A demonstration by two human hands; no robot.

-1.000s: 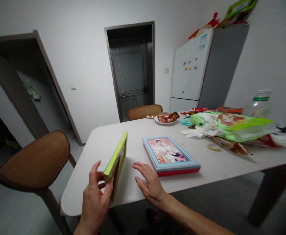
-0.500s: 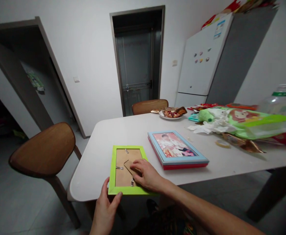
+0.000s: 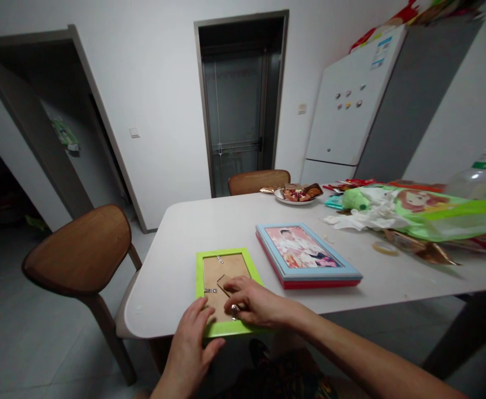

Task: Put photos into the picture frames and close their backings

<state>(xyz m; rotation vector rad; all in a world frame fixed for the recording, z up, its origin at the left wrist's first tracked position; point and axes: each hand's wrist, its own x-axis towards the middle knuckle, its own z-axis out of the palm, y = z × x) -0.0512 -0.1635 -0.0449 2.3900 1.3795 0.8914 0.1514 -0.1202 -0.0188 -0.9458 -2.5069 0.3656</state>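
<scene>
A lime-green picture frame (image 3: 200, 271) lies face down at the table's near edge, its brown backing board (image 3: 221, 266) upward. A thin bent stand rests on the board, and small metal clips (image 3: 210, 290) sit around its sides. My right hand (image 3: 255, 302) lies over the frame's lower right part, fingers curled and closed around the lower metal clip (image 3: 234, 310). My left hand (image 3: 193, 338) is at the lower left corner; its fingers reach over the rim onto the board, with the thumb spread apart by the bottom edge.
Right of the green frame lies a stack of frames (image 3: 309, 252), a light blue one on top with a picture. Behind are a plate of food (image 3: 295, 195), tissues (image 3: 363, 216), a green bag (image 3: 425, 213), a tape roll (image 3: 385, 249) and a clear bottle (image 3: 479, 177). Wooden chairs (image 3: 80, 249) stand around the white table.
My left hand has shifted from the frame's lower left edge up onto its back, fingers now over the rim. My right fingers have moved down from the stand to the lower clip.
</scene>
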